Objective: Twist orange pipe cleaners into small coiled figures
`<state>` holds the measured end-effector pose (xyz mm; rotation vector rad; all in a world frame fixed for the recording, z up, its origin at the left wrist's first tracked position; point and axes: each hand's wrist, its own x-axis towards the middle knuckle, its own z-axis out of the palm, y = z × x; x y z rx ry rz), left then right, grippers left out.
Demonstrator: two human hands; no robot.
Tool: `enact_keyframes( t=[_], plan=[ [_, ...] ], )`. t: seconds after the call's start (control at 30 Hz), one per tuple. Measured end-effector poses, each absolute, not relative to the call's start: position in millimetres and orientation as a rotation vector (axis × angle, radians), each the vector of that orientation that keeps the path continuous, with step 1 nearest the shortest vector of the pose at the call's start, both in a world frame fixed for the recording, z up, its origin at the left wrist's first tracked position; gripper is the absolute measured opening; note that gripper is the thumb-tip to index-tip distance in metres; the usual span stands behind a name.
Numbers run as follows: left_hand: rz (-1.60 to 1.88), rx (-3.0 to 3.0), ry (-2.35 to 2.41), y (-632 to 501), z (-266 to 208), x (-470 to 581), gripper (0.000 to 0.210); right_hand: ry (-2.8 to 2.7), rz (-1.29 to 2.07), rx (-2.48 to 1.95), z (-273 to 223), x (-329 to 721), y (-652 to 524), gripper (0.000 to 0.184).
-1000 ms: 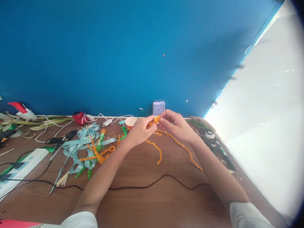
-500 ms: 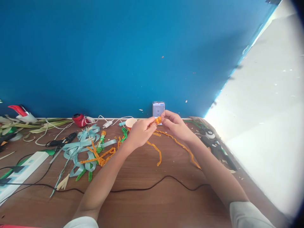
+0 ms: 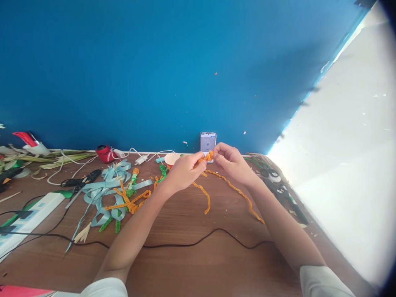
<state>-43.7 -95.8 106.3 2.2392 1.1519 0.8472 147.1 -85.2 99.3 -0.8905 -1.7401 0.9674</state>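
Note:
An orange pipe cleaner (image 3: pixel 209 156), coiled into a small bundle, is pinched between my two hands above the table. My left hand (image 3: pixel 187 170) wraps its fingers round the left part of the bundle. Thumb and fingertips of my right hand (image 3: pixel 230 163) press on its right end. Two long orange strands (image 3: pixel 238 189) trail below the hands toward the table; where they join the bundle is hidden. Behind the hands a phone (image 3: pixel 208 142) leans upright on the blue wall. A pale cup (image 3: pixel 171 159) stands just left of my left hand, partly covered by it.
Light blue ribbon (image 3: pixel 113 185) lies tangled with orange and green pipe cleaners (image 3: pixel 131 204) at left. A white power strip (image 3: pixel 37 218), glue gun (image 3: pixel 85 179) and red roll (image 3: pixel 104 154) are farther left. A black cable (image 3: pixel 192 246) crosses the front. Tools (image 3: pixel 281 189) lie along the right edge.
Both hands keep their pinch, with small finger shifts at the orange coil. The whole view has moved slightly, so things appear a little to the right.

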Motion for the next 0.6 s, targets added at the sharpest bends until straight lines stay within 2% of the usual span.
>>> enact_keyframes(
  t=[0.13,0.27,0.37,0.6],
  plan=[
    [0.811,2.248,1.134,-93.5,104.3,-43.8,0.028,-1.791,0.888,-0.915,93.6,143.7,-84.2,0.022],
    [0.782,2.27,1.144,-92.6,103.7,-43.9,0.028,-1.877,0.758,-0.95,95.8,145.3,-85.9,0.012],
    [0.804,2.245,1.13,-93.1,104.2,-44.1,0.028,-2.023,0.65,-0.932,100.1,149.2,-87.2,0.02],
    [0.902,2.135,1.051,-93.8,103.5,-41.6,0.026,-2.005,0.492,-0.929,100.4,150.7,-85.4,0.016]
  ],
)
